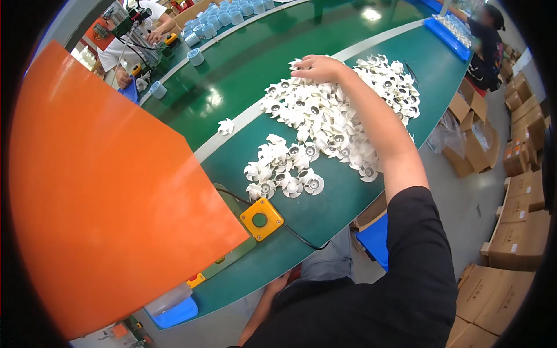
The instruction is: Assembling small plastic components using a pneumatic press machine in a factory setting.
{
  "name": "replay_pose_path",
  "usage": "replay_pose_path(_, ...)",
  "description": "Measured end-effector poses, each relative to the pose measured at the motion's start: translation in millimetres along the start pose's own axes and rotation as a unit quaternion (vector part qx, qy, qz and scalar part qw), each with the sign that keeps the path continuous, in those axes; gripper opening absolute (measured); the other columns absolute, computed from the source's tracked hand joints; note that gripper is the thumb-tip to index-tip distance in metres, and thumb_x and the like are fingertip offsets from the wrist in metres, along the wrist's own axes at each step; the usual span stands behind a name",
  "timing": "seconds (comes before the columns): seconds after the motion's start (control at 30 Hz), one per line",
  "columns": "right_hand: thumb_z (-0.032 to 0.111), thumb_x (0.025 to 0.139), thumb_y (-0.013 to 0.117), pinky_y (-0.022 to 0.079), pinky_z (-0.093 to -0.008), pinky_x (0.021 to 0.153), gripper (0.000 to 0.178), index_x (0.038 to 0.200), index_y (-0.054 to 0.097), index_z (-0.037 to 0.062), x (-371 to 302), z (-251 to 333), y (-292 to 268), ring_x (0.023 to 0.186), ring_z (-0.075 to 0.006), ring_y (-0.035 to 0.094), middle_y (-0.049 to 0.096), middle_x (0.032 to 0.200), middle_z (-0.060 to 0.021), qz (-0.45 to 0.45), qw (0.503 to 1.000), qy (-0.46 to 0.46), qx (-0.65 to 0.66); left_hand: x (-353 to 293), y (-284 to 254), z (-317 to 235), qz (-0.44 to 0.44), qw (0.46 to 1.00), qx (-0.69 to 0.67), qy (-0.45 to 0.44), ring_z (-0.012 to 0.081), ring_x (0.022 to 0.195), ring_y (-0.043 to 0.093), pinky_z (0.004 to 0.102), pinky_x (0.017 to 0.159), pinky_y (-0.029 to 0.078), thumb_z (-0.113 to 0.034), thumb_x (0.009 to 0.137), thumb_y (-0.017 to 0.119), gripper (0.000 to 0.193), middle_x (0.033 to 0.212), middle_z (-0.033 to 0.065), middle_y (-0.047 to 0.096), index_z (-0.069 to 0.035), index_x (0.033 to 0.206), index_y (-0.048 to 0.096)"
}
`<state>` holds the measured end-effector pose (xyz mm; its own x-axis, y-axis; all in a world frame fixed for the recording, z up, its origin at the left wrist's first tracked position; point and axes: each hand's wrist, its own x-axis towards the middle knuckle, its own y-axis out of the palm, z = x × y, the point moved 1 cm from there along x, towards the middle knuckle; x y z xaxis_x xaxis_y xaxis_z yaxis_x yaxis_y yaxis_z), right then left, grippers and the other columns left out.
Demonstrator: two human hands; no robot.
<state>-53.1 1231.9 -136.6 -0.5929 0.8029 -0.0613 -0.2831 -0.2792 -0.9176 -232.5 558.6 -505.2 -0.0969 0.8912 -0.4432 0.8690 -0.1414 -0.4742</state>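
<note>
My right arm reaches across a heap of white fan-bladed impellers (325, 119) on the green worktable (348, 197). At the heap's far side is my right hand (318, 68), open, with its fingers stretched to the left over the parts. Its fingertips are beside a white impeller (294, 63); nothing shows gripped in it. Down by the table's near edge, my left hand (278, 283) is low beside my body, next to something red (296, 271); its fingers are too hidden to read. One lone impeller (225, 127) sits on the pale strip left of the heap.
A large orange panel (110, 185) covers the left side. A yellow box with a green button (260, 220) stands on the near edge, its cable trailing. Light-blue cups (195, 56) line the far side, near another person's hand (123, 77). Cardboard boxes (522, 238) are stacked at right.
</note>
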Motion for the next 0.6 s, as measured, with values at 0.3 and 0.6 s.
replay_pose_path(0.3, 0.065, 0.088, 0.062, 0.048, -0.0410, 0.104, 0.065, 0.127, 0.073, 0.0143, -31.0, 89.6, 39.9, 0.122, -0.0343, 0.060, 0.066, 0.130, -0.0137, 0.022, 0.981, -0.192, 0.009, -7.1, -8.4, -37.1, 0.034, 0.982, -0.143, -0.123, 0.0128, 0.097, 0.067, 0.0284, 0.090, 0.053, -0.013, 0.099, 0.066, 0.032, 0.104, 0.0047, 0.071, 0.003, 0.127, 0.062)
replay_pose_path(0.6, 0.045, 0.094, 0.064, 0.052, -0.0412, 0.095, 0.039, 0.116, 0.078, 0.0158, -97.9, 170.9, 70.1, 0.107, -0.0316, 0.067, 0.069, 0.117, -0.0117, 0.074, 0.940, -0.328, 0.053, -10.3, -14.5, -53.4, 0.017, 0.987, -0.122, -0.103, 0.0131, 0.097, 0.068, 0.0283, 0.090, 0.054, -0.011, 0.098, 0.065, 0.031, 0.104, 0.0047, 0.073, 0.002, 0.126, 0.065)
